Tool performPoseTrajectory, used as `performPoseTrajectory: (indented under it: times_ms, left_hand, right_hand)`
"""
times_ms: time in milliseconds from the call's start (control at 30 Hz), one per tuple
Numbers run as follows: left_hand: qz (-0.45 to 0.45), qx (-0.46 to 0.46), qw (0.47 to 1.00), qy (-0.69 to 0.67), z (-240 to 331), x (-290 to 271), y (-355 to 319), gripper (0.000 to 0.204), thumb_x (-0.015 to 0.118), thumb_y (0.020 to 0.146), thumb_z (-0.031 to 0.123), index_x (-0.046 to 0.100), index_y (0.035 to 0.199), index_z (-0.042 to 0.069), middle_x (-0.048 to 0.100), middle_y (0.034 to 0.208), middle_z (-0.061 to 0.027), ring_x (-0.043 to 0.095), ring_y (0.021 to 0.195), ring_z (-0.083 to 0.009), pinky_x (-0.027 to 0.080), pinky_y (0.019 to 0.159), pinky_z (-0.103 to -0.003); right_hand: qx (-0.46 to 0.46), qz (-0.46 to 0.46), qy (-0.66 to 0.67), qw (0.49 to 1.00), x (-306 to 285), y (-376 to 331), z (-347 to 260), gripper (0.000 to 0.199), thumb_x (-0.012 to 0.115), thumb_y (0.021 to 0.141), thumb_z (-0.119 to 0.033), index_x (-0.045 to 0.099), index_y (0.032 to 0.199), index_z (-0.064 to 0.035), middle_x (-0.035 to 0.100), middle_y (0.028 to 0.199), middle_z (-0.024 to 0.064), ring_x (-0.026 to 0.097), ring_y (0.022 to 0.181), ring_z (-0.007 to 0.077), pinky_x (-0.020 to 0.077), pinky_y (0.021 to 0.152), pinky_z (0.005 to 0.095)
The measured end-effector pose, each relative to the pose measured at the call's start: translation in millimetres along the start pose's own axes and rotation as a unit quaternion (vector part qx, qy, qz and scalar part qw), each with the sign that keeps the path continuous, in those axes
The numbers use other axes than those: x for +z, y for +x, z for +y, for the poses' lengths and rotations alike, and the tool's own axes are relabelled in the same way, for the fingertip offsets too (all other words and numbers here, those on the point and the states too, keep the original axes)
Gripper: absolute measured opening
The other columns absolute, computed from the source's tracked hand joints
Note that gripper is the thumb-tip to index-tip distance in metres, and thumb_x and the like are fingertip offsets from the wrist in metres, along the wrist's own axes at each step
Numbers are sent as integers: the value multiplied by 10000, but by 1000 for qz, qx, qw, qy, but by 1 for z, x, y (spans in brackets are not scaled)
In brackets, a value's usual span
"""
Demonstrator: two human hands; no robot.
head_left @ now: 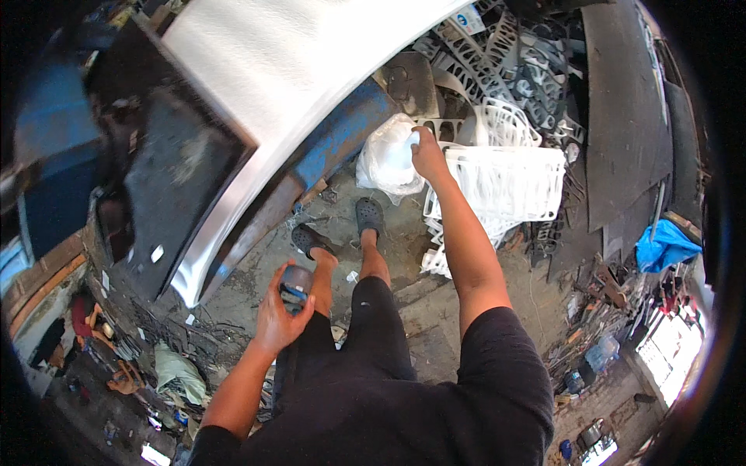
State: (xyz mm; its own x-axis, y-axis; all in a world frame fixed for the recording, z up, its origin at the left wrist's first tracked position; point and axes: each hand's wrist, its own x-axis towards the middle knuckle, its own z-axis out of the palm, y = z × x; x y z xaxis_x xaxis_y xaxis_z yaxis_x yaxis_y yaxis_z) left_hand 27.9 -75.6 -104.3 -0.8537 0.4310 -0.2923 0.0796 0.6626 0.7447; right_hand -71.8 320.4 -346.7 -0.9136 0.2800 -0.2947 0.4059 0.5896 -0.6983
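Observation:
My left hand (281, 317) is wrapped round a small, dark grey, cylinder-like object (298, 278) with a blue band, held low in front of my legs; its exact kind does not show. My right arm stretches forward, and my right hand (430, 157) is closed at the right edge of a see-through plastic bag (376, 165). Something white and rounded shows within the bag. Just right of that hand stands a white plastic basket (505, 180) with slatted sides.
A large white panel (272, 62) curves across the upper left, above a worn blue metal beam (342, 140). Slotted plastic pieces (536, 70) pile up at the back right, beside dark sheets (625, 116). A blue tarp (667, 247) and scattered scrap lie at the right.

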Motion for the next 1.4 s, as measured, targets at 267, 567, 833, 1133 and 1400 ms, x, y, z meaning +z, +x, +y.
performPoseTrajectory:
  times_ms: [267,567,833,1133,1400]
  left_hand:
    - [41,-30,998,-23,-23,44,29,773,773,802,141,307,1396,-24,497,1357,-268,571,1187,-403,488,960,-445]
    - [201,-72,958,-193,56,21,34,649,815,791,115,425,1298,3,514,1237,-150,518,1206,-243,421,1032,-393]
    - [269,67,936,-217,97,-52,6,528,746,863,183,484,1283,0,549,1207,-143,567,1084,-256,458,932,-407]
    - [211,-23,966,149,14,-121,28,364,642,910,230,607,1157,-35,647,1113,-237,609,1021,-402,493,884,-472]
    - [122,-38,980,153,-37,-156,-22,308,593,939,230,591,1111,-25,627,1051,-230,606,1005,-404,499,859,-487]
  right_hand:
    - [124,-21,-133,983,91,25,60,617,642,879,-227,420,1426,-46,442,1422,230,367,1325,437,387,1068,485]
    - [264,-504,344,747,-52,-166,-155,628,492,989,-552,703,1046,36,716,902,119,688,868,226,553,797,383]
    - [202,-115,726,648,-85,-223,-311,494,460,1042,-408,431,1418,-89,614,1212,83,607,1064,216,487,943,397]
    - [89,12,665,741,-91,-245,-394,395,544,1027,-291,485,1355,-80,604,1182,16,579,1060,139,474,937,339]
    - [32,-16,576,817,-63,-293,-455,463,547,1029,-257,441,1426,-44,576,1117,11,545,985,95,467,858,261]
